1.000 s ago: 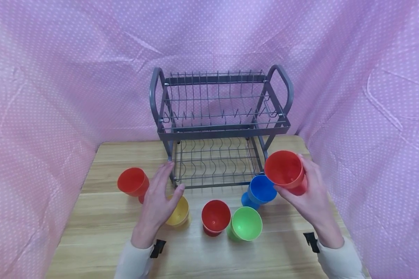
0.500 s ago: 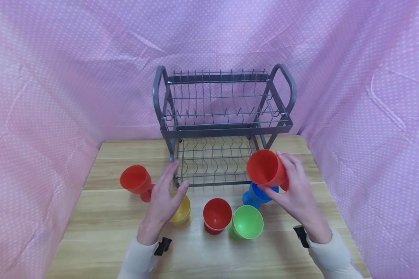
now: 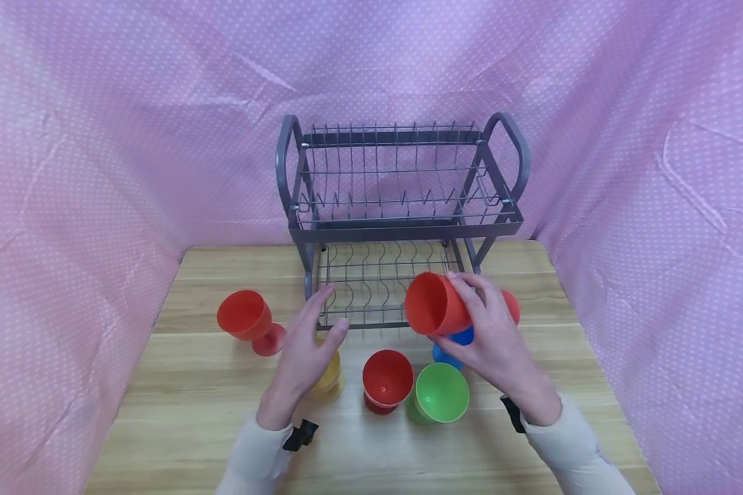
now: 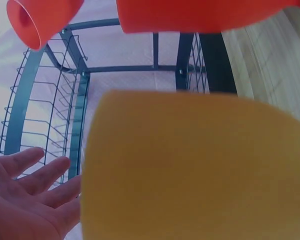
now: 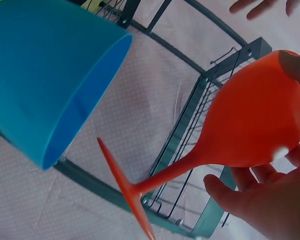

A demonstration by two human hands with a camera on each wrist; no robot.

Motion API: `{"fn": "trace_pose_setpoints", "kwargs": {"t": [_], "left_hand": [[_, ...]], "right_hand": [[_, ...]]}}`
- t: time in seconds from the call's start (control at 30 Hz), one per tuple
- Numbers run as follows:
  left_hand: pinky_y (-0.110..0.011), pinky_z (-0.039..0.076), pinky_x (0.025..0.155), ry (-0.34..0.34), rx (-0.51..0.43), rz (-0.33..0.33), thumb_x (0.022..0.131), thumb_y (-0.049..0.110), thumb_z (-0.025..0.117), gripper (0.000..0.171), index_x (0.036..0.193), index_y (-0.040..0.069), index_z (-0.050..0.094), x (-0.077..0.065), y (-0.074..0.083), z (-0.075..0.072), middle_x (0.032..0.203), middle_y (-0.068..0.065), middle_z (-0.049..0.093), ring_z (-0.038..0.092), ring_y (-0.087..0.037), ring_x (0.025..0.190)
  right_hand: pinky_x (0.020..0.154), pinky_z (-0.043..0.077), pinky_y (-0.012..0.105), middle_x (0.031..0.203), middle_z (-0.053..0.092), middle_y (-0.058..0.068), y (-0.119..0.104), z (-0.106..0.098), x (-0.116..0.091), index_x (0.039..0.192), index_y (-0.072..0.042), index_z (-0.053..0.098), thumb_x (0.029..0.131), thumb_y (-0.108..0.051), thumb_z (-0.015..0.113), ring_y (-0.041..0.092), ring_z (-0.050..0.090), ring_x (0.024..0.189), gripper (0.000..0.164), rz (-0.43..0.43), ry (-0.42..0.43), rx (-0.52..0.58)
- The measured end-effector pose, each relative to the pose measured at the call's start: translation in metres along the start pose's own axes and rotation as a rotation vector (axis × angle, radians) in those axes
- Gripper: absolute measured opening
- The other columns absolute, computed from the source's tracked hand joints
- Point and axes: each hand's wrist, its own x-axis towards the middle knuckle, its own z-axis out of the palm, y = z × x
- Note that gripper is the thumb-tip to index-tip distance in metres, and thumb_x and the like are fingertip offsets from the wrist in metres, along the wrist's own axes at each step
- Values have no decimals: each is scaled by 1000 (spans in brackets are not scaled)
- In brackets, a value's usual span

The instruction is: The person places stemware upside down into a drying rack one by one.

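My right hand [image 3: 495,344] grips a red goblet [image 3: 433,306] by its bowl, in front of the rack's lower tier. The goblet is tipped sideways, mouth to the left; the right wrist view shows its stem and foot [image 5: 132,192]. Below it stands a blue goblet [image 3: 448,356], partly hidden by that hand. My left hand [image 3: 303,357] hovers with fingers spread, holding nothing, and partly covers a yellow goblet [image 3: 331,377]. Another red goblet [image 3: 386,378] and a green goblet [image 3: 442,393] stand between the hands. A third red goblet [image 3: 245,317] is left of my left hand.
A grey two-tier dish rack [image 3: 402,232] stands at the back of the wooden table [image 3: 179,385]. Its wire upper tier has upright prongs, and the lower tier has wavy wires. A pink dotted cloth [image 3: 161,137] hangs behind and on both sides.
My right hand has carried the red goblet leftward, turning it from mouth-up to tipped sideways. My left hand has shifted slightly right, over the yellow goblet. The view has shifted slightly.
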Motion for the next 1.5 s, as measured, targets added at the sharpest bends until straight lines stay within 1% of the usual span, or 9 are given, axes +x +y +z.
{"fn": "trace_pose_setpoints", "kwargs": {"t": [0.17,0.27,0.47,0.63,0.8,1.0,1.17,1.3,1.5], "left_hand": [[-68,36,112,-16,-55,0,98,41,62,67,159,22,41,1,3,5,165,-1,37,35,-28,151],[-68,38,111,-21,-81,-9,97,41,63,68,159,24,42,1,5,7,165,-1,37,33,-27,151],[-64,41,111,-43,-148,-7,96,40,65,70,160,25,40,0,10,11,166,-4,34,32,-28,152],[-66,43,108,-63,-178,-26,93,40,68,74,160,27,39,-1,13,14,167,0,32,30,-30,152],[-61,46,107,-82,-223,-19,87,39,75,83,161,26,38,1,19,16,166,2,33,32,-28,150],[-57,48,107,-102,-234,-12,84,42,79,87,160,31,38,2,23,19,165,6,33,37,-26,146],[-55,49,107,-115,-235,3,83,37,81,87,159,37,38,2,25,21,163,8,35,41,-25,144],[-54,47,109,-131,-234,19,82,38,83,88,158,36,39,2,26,22,160,9,39,41,-24,144],[-48,47,110,-149,-270,27,83,36,85,88,158,33,41,2,25,23,157,7,44,45,-24,143]], "right_hand": [[82,61,53,144,49,20,-6,5,6,152,-8,45,58,-13,102,39,48,132,110,-61,-29,-24],[87,59,55,142,51,20,-9,7,9,151,-8,47,57,-15,102,38,49,131,110,-90,-37,-51],[91,56,57,141,52,18,-15,12,14,150,-10,48,55,-20,103,38,48,130,110,-113,-67,-107],[92,57,56,141,51,16,-19,15,16,151,-13,48,57,-23,103,38,47,132,110,-126,-91,-135],[95,55,56,141,51,16,-21,17,18,152,-14,47,58,-24,102,38,48,131,109,-168,-87,-146],[98,53,57,140,52,17,-24,20,21,152,-14,48,62,-26,100,38,49,129,105,-216,-99,-180],[100,51,59,139,54,17,-29,22,22,152,-14,48,61,-27,101,38,50,128,106,-233,-111,-208],[101,50,59,139,54,17,-32,23,23,152,-15,49,61,-28,101,38,50,128,106,-243,-120,-227],[104,48,60,141,54,17,-36,24,23,152,-16,49,60,-27,102,37,51,130,107,-254,-140,-246]]}}
